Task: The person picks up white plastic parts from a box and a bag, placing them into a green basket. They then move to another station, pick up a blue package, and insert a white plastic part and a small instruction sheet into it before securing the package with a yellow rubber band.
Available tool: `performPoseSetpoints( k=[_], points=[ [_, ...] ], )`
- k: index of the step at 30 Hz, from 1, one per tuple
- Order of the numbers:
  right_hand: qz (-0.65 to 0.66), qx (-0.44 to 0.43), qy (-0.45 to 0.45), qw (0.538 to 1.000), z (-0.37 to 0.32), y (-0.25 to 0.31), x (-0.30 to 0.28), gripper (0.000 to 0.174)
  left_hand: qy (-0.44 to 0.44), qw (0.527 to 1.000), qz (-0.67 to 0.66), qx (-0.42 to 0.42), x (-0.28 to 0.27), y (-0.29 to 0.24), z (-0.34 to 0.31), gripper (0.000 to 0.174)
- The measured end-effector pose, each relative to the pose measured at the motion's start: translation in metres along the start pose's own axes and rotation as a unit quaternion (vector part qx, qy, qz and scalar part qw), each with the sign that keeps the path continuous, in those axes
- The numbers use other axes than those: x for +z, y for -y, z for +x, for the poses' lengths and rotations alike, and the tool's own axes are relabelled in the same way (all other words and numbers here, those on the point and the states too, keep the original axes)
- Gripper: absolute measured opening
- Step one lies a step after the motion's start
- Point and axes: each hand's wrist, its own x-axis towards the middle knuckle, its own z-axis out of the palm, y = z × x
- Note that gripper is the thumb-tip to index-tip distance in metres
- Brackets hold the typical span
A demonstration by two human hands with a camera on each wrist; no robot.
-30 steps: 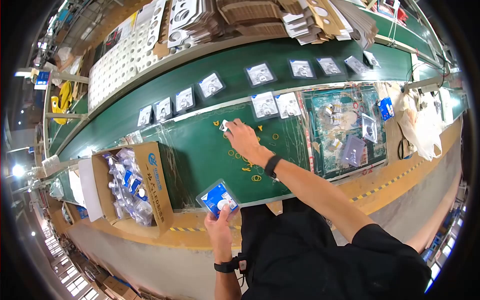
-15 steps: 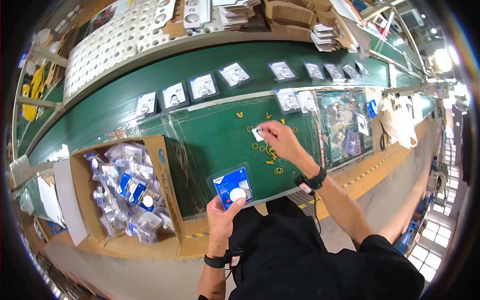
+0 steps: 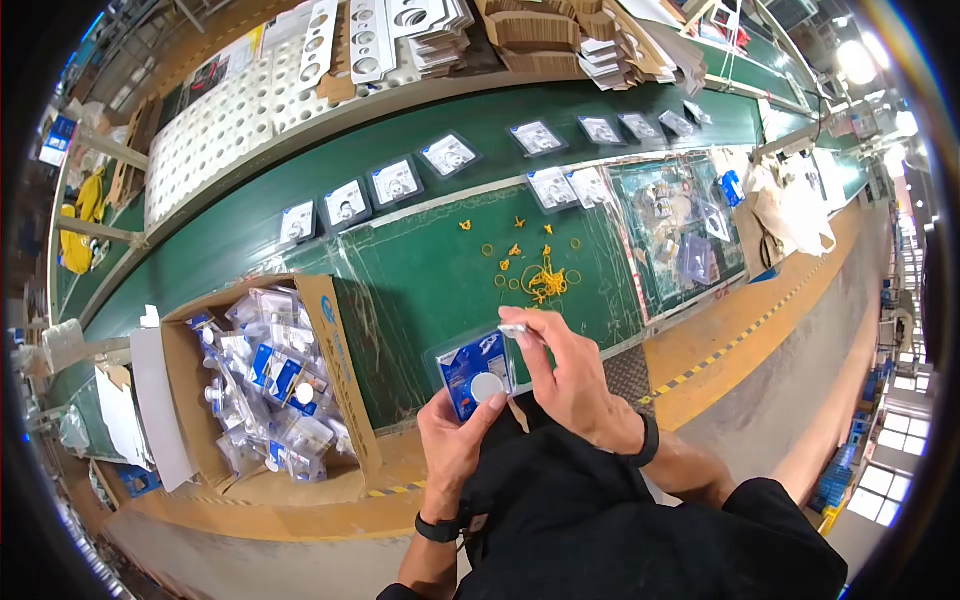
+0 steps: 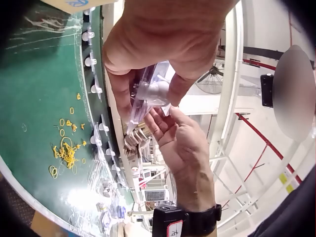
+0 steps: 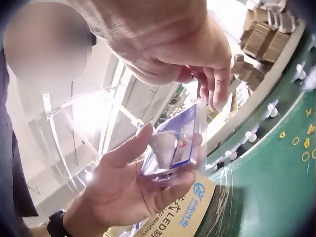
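Note:
Low over the front of the green bench, my left hand grips a clear blister pack by its lower edge, thumb beside the white round dome. The pack has a blue printed card inside. My right hand pinches a small white piece at the pack's upper right corner. In the right wrist view, the blister pack is tilted, with my right fingers close above its top edge. The left wrist view has the pack nearly edge-on between both hands.
Yellow rubber bands and small yellow bits lie on the green bench. An open carton at left is full of similar packs. More packs lie in a row behind. Stacked cardboard fills the shelf at the back.
My right hand has moved from the bench by the yellow bands back toward me, bringing the small white piece to the blister pack. The left hand still holds the pack, now slightly higher.

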Motion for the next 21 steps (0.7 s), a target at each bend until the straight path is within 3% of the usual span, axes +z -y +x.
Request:
performPoseSetpoints(
  k=[2, 5, 7, 9, 13, 17, 21],
  points=[
    [-0.021, -0.05, -0.019, 0.998, -0.016, 0.008, -0.009, 0.023, -0.01, 1.0, 0.01, 0.018, 0.012, -0.001, -0.012, 0.031],
    [0.059, -0.055, -0.056, 0.995, -0.032, 0.008, -0.028, 0.022, -0.004, 0.999, 0.026, 0.035, 0.023, 0.002, -0.03, 0.034],
    [0.209, 0.048, -0.041, 0.976, -0.035, 0.011, -0.047, 0.023, 0.012, 0.999, 0.007, 0.04, 0.032, 0.004, -0.042, 0.035],
    [0.351, 0.153, -0.02, 0.924, -0.037, 0.017, -0.069, 0.024, 0.032, 0.998, -0.038, 0.035, 0.041, 0.009, -0.056, 0.032],
    [0.399, 0.181, 0.065, 0.897, -0.04, 0.012, -0.105, 0.03, 0.072, 0.993, -0.09, 0.04, 0.056, 0.017, -0.075, 0.038],
    [0.445, 0.27, 0.068, 0.851, -0.045, 0.003, -0.122, 0.032, 0.096, 0.985, -0.137, 0.034, 0.074, 0.024, -0.081, 0.043],
    [0.353, 0.175, 0.084, 0.915, -0.052, -0.002, -0.133, 0.02, 0.096, 0.988, -0.117, 0.037, 0.085, 0.029, -0.082, 0.043]
  ],
)
